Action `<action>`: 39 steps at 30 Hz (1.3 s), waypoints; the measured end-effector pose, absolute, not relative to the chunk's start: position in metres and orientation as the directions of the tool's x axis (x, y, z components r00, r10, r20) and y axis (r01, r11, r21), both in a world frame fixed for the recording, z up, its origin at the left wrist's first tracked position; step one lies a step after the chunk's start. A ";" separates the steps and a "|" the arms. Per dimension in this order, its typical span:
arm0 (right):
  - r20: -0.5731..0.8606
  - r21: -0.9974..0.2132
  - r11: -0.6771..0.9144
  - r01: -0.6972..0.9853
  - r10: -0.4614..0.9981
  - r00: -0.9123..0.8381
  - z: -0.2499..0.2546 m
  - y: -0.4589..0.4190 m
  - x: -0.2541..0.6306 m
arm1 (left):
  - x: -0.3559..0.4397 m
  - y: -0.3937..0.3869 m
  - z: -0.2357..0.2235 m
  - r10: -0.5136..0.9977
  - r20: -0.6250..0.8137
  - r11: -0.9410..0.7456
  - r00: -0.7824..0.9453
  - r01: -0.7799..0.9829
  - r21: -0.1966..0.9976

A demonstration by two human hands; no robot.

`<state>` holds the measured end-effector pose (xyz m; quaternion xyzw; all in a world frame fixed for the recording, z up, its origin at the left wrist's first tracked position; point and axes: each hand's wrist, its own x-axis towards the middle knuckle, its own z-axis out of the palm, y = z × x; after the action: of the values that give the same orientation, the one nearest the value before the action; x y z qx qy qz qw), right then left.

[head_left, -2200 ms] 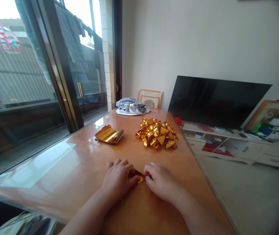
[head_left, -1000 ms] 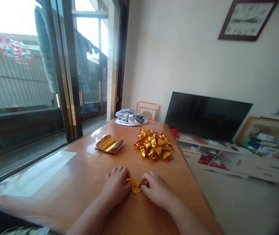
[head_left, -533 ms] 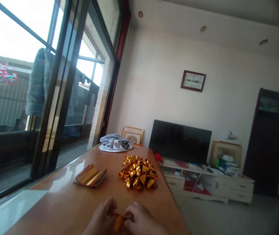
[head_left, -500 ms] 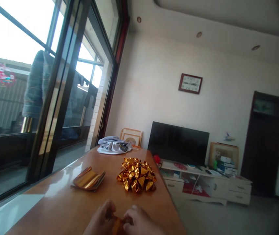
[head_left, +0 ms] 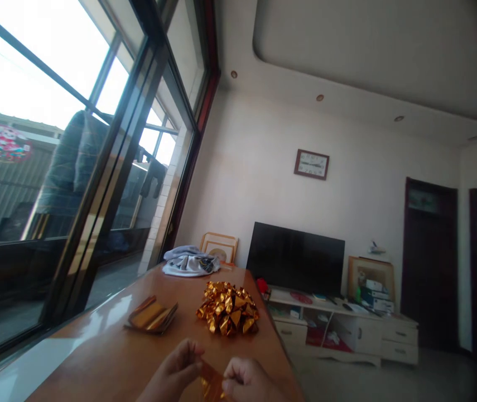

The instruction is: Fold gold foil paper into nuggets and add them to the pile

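From the head camera, here we go: the left hand (head_left: pixel 171 371) and right hand (head_left: pixel 246 382) are close together at the bottom edge of the view, pinching a gold foil strip (head_left: pixel 210 381) between them, just in front of the gold foil pile (head_left: pixel 226 309) on the tabletop (head_left: pixel 96 357). The strip runs lengthwise toward that pile, leaning slightly left, its lower end cut off by the frame. Left of the pile lies a stack of foil sheets (head_left: pixel 152 315); beyond it sit a crumpled cloth (head_left: pixel 190 262) and a dark TV (head_left: pixel 295 258). The wall clock's (head_left: pixel 311 164) numerals are too small to read.
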<state>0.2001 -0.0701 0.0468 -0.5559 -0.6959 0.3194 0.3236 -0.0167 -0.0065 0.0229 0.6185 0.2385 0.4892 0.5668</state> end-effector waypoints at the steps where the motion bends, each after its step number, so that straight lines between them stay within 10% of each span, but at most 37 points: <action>1: 0.147 -0.794 0.224 0.566 0.973 -0.179 0.055 -0.083 0.194 | -0.023 -0.022 0.032 0.860 0.328 -0.239 0.391 -0.260 0.936; 13: 0.417 -0.650 0.516 0.558 0.856 -0.306 0.096 -0.193 0.132 | -0.057 -0.154 0.068 0.821 0.377 -0.203 0.429 -0.398 0.895; 39: 0.358 -0.768 0.508 0.391 0.846 -0.395 0.116 -0.246 0.108 | -0.102 -0.203 0.089 0.861 0.415 -0.343 0.292 -0.269 0.900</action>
<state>0.1079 -0.2458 0.1156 -0.3966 -0.7800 0.2983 0.3813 -0.1024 -0.2032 0.0894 0.6131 0.2416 0.5435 0.5199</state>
